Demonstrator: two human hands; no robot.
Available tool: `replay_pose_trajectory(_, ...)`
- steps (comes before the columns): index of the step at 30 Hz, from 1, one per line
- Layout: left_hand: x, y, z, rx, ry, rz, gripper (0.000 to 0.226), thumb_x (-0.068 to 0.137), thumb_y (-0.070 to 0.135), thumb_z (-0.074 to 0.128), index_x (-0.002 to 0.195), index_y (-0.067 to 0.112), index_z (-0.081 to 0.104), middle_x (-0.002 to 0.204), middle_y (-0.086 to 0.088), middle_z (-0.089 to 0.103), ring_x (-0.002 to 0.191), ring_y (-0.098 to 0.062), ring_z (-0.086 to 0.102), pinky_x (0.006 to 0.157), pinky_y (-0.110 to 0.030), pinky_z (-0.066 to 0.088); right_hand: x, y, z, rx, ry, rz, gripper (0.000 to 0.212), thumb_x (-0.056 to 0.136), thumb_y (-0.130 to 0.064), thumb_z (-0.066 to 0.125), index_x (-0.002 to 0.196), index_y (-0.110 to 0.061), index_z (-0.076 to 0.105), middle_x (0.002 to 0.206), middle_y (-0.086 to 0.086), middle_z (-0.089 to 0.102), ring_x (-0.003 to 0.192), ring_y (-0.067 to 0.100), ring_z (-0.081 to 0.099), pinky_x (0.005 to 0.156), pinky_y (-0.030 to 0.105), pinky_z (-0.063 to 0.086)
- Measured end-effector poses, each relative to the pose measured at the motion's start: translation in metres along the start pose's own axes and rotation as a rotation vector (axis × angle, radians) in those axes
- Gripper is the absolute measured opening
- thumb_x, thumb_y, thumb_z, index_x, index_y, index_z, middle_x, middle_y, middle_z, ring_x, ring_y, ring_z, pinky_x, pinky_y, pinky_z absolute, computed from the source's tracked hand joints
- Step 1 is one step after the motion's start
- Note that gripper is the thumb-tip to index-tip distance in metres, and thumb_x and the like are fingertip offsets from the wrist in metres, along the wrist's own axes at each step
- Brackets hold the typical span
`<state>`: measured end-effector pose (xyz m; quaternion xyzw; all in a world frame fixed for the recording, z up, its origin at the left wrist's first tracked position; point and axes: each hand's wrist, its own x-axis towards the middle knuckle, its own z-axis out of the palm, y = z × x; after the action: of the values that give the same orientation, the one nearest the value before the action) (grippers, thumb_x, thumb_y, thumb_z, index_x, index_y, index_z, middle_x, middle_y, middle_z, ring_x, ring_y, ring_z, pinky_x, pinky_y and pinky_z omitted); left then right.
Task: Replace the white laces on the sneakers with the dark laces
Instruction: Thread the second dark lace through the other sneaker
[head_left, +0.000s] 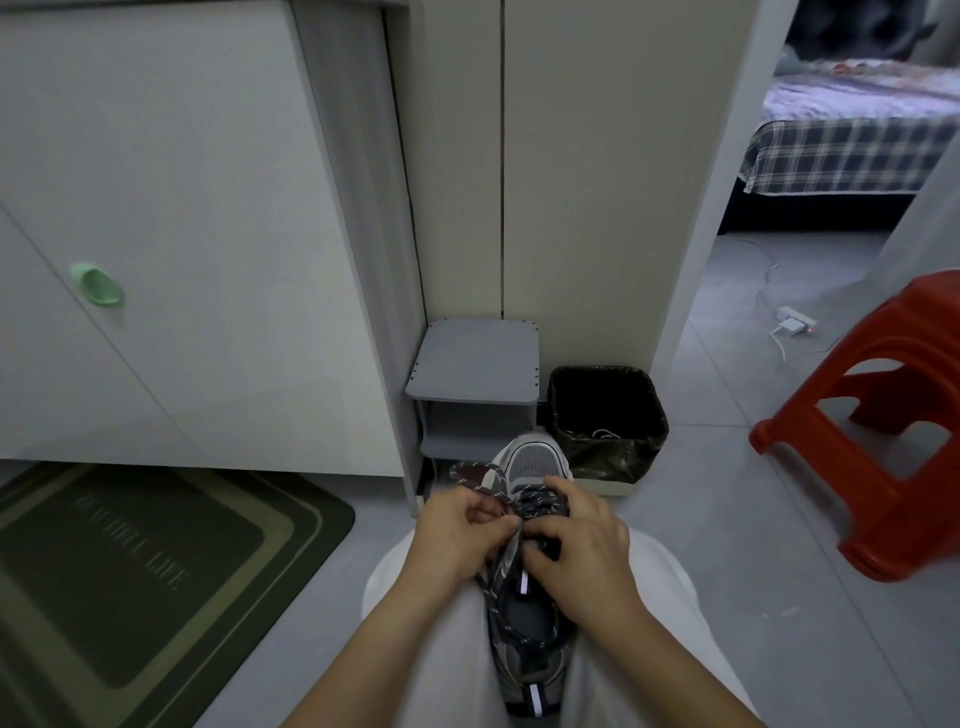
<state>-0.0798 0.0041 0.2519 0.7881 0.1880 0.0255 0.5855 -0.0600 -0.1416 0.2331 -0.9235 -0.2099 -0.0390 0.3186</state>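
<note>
One sneaker (530, 462) lies on my lap between my thighs, toe pointing away, with the dark lace (537, 501) already crossed over its front. My left grip (457, 535) pinches a strand of that lace beside the upper eyelets. My right grip (582, 540) curls round the sneaker at the tongue, steadying it. I judge this to be the last rows of threading. Next I would need to feed the tip through the next eyelet, then draw both ends even.

Bare left hand (457, 535) and bare right hand (582, 543), forearms (675, 660) uncovered up to the lower edge of view, loose pale off-white trousers (441, 675), plain smooth fabric over both thighs
</note>
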Motion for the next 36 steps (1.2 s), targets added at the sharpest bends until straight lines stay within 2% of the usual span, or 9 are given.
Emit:
replay_pose_trajectory(8,-0.003,0.001,-0.001,0.111,0.019,-0.001,0.012,0.082,0.014,0.067,0.071,0.014,0.062,0.066,-0.001,0.064,0.057,-0.014,0.059,0.062,-0.030,0.052,-0.002,-0.002,0.004,0.051,0.167,-0.046,0.003,0.069,-0.034,0.066,0.071,-0.034,0.069,0.120,-0.014,0.057,0.112,0.010,0.044,0.085,0.034,0.031)
replay_pose_trajectory(12,-0.005,0.012,-0.003,-0.165,0.253,-0.072,0.005,0.086,0.006,0.057,0.082,0.006,0.059,0.067,-0.006,0.061,0.044,-0.012,0.056,0.044,-0.026,0.050,-0.011,0.001,-0.002,0.053,0.197,-0.054,0.011,0.070,-0.026,0.067,0.064,-0.026,0.058,0.113,-0.011,0.056,0.110,0.008,0.039,0.086,0.034,0.028)
replay_pose_trajectory(14,-0.003,0.014,-0.006,-0.317,0.328,-0.104,0.004,0.088,0.004,0.055,0.085,0.004,0.058,0.070,-0.006,0.060,0.054,-0.012,0.059,0.043,-0.026,0.052,-0.016,0.006,-0.006,0.045,0.214,-0.057,0.013,0.069,-0.026,0.067,0.063,-0.026,0.056,0.108,-0.012,0.055,0.107,0.006,0.038,0.086,0.034,0.026)
replay_pose_trajectory(21,-0.007,0.013,-0.016,-0.591,0.263,-0.154,0.011,0.090,-0.004,0.047,0.095,0.001,0.055,0.055,-0.002,0.063,0.055,-0.013,0.060,0.047,-0.026,0.054,-0.022,0.007,-0.023,0.154,0.248,0.021,0.017,0.068,-0.027,0.062,0.059,-0.033,0.049,0.100,-0.025,0.047,0.100,0.002,0.037,0.085,0.033,0.022)
replay_pose_trajectory(26,-0.011,0.012,-0.031,-0.369,0.051,-0.182,0.013,0.087,-0.007,0.053,0.085,0.003,0.062,0.067,-0.007,0.063,0.060,-0.014,0.057,0.044,-0.024,0.052,-0.030,0.020,-0.047,0.268,0.235,0.144,0.022,0.072,-0.025,0.065,0.054,-0.030,0.053,0.102,-0.022,0.051,0.101,0.010,0.045,0.091,0.035,0.030)
replay_pose_trajectory(28,-0.013,0.010,-0.038,-0.287,-0.010,-0.169,0.009,0.084,-0.005,0.060,0.090,0.002,0.063,0.069,-0.007,0.064,0.061,-0.012,0.058,0.044,-0.024,0.052,-0.033,0.031,-0.058,0.340,0.268,0.204,0.015,0.076,-0.021,0.067,0.067,-0.029,0.059,0.102,-0.019,0.053,0.101,0.012,0.047,0.082,0.026,0.036)
replay_pose_trajectory(30,-0.014,0.011,-0.043,-0.189,-0.108,-0.149,0.010,0.081,-0.001,0.067,0.090,0.004,0.063,0.063,-0.002,0.062,0.058,-0.009,0.056,0.046,-0.023,0.050,-0.037,0.040,-0.068,0.431,0.308,0.303,0.025,0.080,-0.006,0.069,0.062,-0.021,0.060,0.101,-0.014,0.056,0.101,0.015,0.050,0.068,0.018,0.037)
replay_pose_trajectory(32,-0.015,0.015,-0.042,-0.032,-0.204,-0.097,0.009,0.079,0.007,0.072,0.084,0.008,0.064,0.064,0.001,0.061,0.056,-0.006,0.053,0.048,-0.021,0.047,-0.038,0.044,-0.075,0.494,0.319,0.379,0.026,0.081,-0.001,0.066,0.059,-0.015,0.060,0.101,-0.004,0.058,0.100,0.018,0.051,0.068,0.018,0.036)
replay_pose_trajectory(36,-0.014,0.021,-0.035,0.136,-0.211,-0.014,0.014,0.076,0.023,0.077,0.078,0.014,0.066,0.067,0.005,0.061,0.061,-0.007,0.052,0.055,-0.020,0.043,-0.028,0.043,-0.071,0.209,0.030,0.384,0.020,0.083,-0.023,0.064,0.063,-0.023,0.061,0.091,-0.011,0.062,0.093,0.015,0.058,0.083,0.031,0.041)
